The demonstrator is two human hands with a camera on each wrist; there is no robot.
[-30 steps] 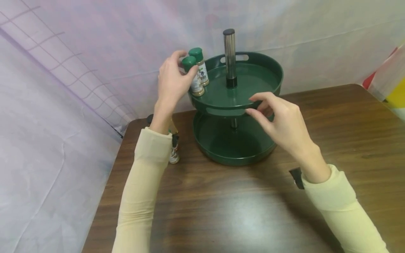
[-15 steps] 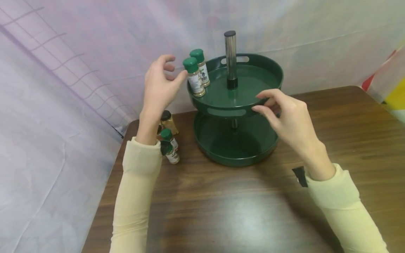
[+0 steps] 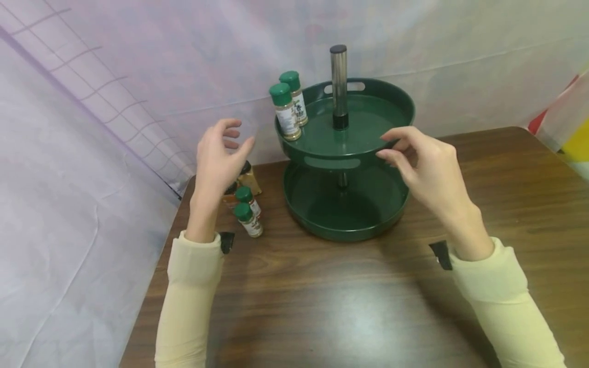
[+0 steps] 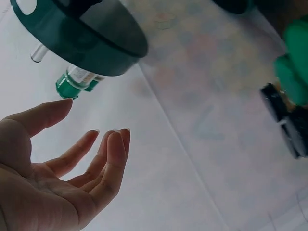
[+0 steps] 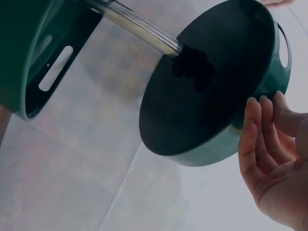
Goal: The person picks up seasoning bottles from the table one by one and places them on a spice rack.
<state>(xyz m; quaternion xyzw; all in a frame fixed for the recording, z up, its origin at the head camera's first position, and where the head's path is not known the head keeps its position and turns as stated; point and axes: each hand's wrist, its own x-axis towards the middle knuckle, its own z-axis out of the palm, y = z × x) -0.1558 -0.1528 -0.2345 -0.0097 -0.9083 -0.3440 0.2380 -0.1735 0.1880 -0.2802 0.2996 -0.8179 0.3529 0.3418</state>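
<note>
Two green-capped spice bottles stand at the left edge of the upper tray, a front bottle (image 3: 286, 117) and a rear bottle (image 3: 299, 105). Both belong to a dark green two-tier round stand (image 3: 347, 161). To the left of it my left hand (image 3: 216, 161) hovers in the air, thumb and fingers spread with nothing between them. In the left wrist view that hand (image 4: 72, 173) is apart from the bottles above it. My right hand (image 3: 430, 166) is bent loosely beside the upper tray's right front rim, a gap between thumb and fingers. Whether its fingertips touch the tray I cannot tell.
Below the left hand, on the wooden table (image 3: 331, 306), stand two more green-capped bottles, the nearer bottle (image 3: 250, 225) in front. Behind them are black-topped jars, one jar (image 3: 249, 180) holding tan contents. Pale cloth (image 3: 207, 61) hangs close behind the stand.
My left hand has let go of the front bottle on the upper tray and moved left and down. My right hand has shifted slightly right. Both bottles stay on the tray.
</note>
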